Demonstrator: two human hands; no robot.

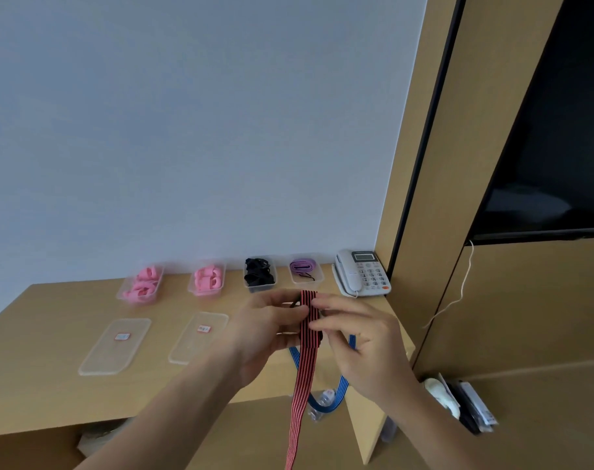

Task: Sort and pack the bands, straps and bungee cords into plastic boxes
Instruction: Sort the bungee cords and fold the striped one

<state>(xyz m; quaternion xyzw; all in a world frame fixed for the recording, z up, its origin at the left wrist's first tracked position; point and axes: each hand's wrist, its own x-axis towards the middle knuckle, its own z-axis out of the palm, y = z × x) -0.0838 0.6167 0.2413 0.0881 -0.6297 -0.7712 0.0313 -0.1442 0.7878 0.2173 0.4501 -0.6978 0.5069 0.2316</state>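
A red-and-black striped strap [304, 374] is held above the wooden desk [51, 385]; its top is folded between my hands and its long tail hangs below the desk edge. My left hand [268, 329] grips the folded part from the left. My right hand [353, 340] pinches it from the right. A blue strap [341, 390] droops over the desk edge behind them. Along the wall stand clear plastic boxes: two with pink bands [142, 284] [207, 279], one with black bands [259, 273], one with a purple strap [304, 268].
Two clear lids [115, 346] [198, 337] with small labels lie flat on the desk. A white desk phone [361, 273] sits at the back right corner. A dark screen [553, 147] hangs on the right wall, and a plastic bottle [324, 400] stands below the desk.
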